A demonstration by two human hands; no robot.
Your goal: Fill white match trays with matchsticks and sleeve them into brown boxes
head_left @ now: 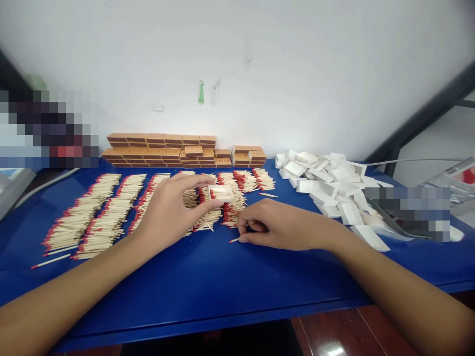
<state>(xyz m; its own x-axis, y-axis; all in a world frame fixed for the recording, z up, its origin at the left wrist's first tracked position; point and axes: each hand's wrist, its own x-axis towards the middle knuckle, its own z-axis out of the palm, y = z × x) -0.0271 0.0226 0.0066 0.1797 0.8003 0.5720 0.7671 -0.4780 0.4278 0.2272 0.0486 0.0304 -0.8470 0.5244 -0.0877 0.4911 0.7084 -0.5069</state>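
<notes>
My left hand (178,202) grips a small white matchbox tray (221,193) between thumb and fingers, with some matches lying inside it. The tray is held over the rows of matches. To its right and nearer to me, my right hand (265,225) pinches a single match (234,241), its red head pointing left, low over the blue table. Rows of red-tipped matches (100,212) spread across the table to the left of and behind both hands. One loose match (267,195) lies beyond my right hand.
Stacked brown matchboxes (159,151) line the wall at the back. A heap of white trays (330,183) lies on the right of the blue table (208,291), beside a dark, partly blurred object (404,212). Another loose match (51,261) lies at the front left.
</notes>
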